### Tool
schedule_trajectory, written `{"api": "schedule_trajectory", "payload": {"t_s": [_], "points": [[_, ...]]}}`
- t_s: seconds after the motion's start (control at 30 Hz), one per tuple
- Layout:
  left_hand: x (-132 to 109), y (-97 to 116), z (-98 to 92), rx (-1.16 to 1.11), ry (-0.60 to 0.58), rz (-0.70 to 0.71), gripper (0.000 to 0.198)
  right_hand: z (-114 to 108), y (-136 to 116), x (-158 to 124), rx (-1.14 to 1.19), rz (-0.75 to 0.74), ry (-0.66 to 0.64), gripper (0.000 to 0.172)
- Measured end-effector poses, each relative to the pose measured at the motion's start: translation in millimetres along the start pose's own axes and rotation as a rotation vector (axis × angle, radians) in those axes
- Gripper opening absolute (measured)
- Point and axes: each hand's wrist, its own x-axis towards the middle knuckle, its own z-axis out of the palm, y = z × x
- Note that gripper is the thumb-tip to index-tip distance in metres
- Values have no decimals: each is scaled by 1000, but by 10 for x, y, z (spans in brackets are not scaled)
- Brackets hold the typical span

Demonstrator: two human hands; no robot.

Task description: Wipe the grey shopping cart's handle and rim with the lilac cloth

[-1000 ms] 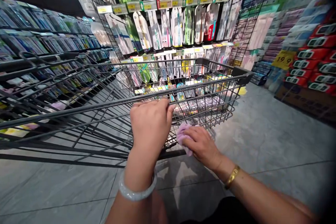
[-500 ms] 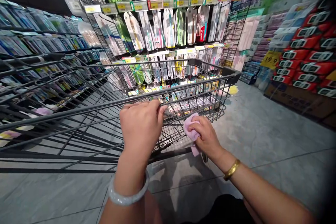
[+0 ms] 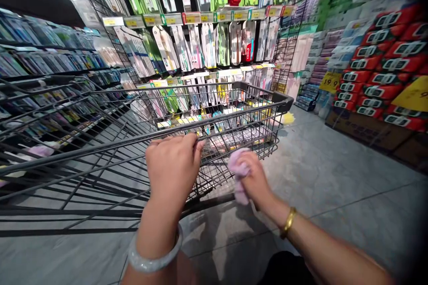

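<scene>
Nearest, low left: white speckled ring-shaped bangle (image 3: 154,263) on your left wrist. Low right: shiny gold band bracelet (image 3: 288,222) on your right wrist. Black fabric (image 3: 281,270) at the bottom between your forearms.

Your left hand (image 3: 172,162), left of centre, is back up, fingers curled over the upper near edge of the black wire-mesh metal shopping cart (image 3: 214,121), thumb along the right side of the fist. Your right hand (image 3: 257,180), right of centre and a bit blurred, pinches a crumpled pale purple soft cloth (image 3: 239,164) between thumb and bent fingers; one end hangs below. Cloth sits just beside the cart's near side; can't tell if they touch.

Cart stretches from far left to right of centre, black plastic corner piece (image 3: 282,103) at its right end. Grey tiled floor (image 3: 334,173) under it, to the right too.

Farther, behind the cart: black wire rack (image 3: 284,46) hung with packaged toothbrushes (image 3: 209,44). Left: long shelves of small hanging packs (image 3: 50,60). Right: stacked red-orange packs (image 3: 374,81) above a brown cardboard box (image 3: 368,136), yellow "19.9" price sign (image 3: 329,82) beside them.
</scene>
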Motion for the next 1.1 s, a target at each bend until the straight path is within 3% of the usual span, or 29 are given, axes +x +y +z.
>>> {"api": "schedule_trajectory", "payload": {"t_s": [0.1,0.17,0.27,0.37,0.47,0.57,0.67,0.73,0.8,0.87,0.9,1.03,1.1], "points": [[4,-7,-8,5,3,1,32,51,-218,0,27,-61,-90,23],[0,-22,-14,-5,-4,7,31,-87,-23,100,17,-34,-26,19],[-20,-47,-14,-40,-14,21,26,-351,493,266,-35,128,205,14],[-40,-59,4,-83,-10,25,24,-386,713,270,-68,225,320,22],[-45,-53,28,-96,2,16,25,-137,404,84,-69,195,240,32],[-36,-48,41,-97,25,10,25,132,-36,-103,-27,21,-19,37],[-37,-63,38,-124,23,16,26,127,-149,-88,-1,-116,-193,29],[-47,-77,35,-161,8,31,28,-6,-38,33,-6,-95,-147,20],[-56,-83,41,-186,1,43,30,-118,97,155,-33,0,15,13],[-60,-78,55,-184,12,30,31,-119,141,185,-69,69,146,12],[-60,-72,65,-174,20,16,31,-75,113,155,-84,66,153,14],[-59,-63,95,-165,42,-13,29,208,-205,-88,-127,-77,-127,32],[-63,-68,99,-197,44,-6,29,281,-361,-126,-114,-114,-200,34]]}}
